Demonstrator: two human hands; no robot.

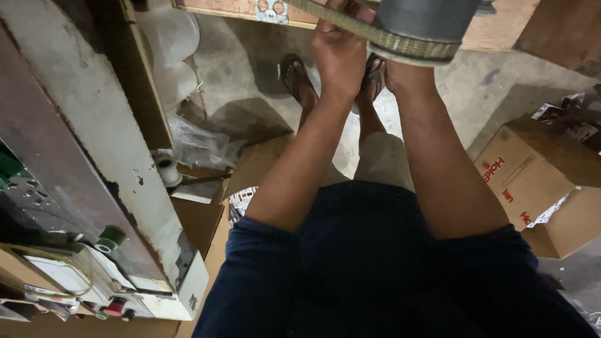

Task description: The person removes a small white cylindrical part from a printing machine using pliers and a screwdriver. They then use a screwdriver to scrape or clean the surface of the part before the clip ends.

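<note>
Shirt (375, 275) nearest me, both arms reaching away to a grey drum (426, 25) at the top.

From here the machine (94, 156) fills the space left of my left hand (338, 53), the box (532, 175) sits right of and nearer than my right hand (407, 75). The drum sits just above the right hand, which is under it, grip hidden. A ribbed belt (350, 25) runs leftward off it; my left hand closes on the belt, nearer to it.

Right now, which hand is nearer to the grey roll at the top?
The right hand: it sits directly under the grey roll, mostly hidden by it. The left hand is beside the roll, on its left, at the woven strap.
</note>
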